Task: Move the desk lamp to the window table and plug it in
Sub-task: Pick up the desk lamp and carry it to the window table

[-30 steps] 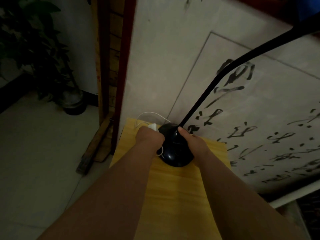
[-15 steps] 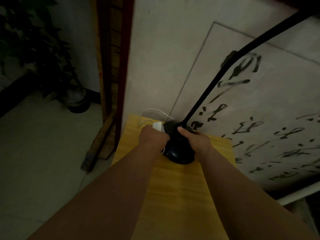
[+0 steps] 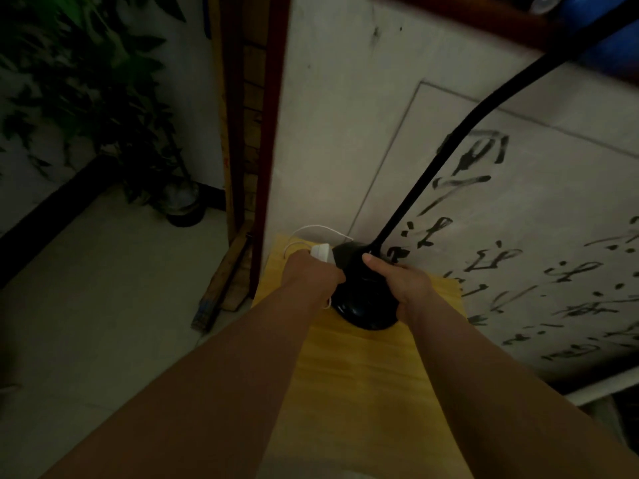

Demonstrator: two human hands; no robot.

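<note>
The black desk lamp with a round glossy base (image 3: pixel 363 302) stands at the far end of the yellow wooden surface (image 3: pixel 363 392), its thin neck rising to the upper right; the right hand (image 3: pixel 403 283) wraps the base's right side, thumb on top. The left hand (image 3: pixel 313 274) is closed around a white plug (image 3: pixel 321 252) and its thin white cord (image 3: pixel 318 229), pressed against the base's left side; a dark round pot (image 3: pixel 183 207) on the floor holds a leafy green plant (image 3: pixel 86 81).
</note>
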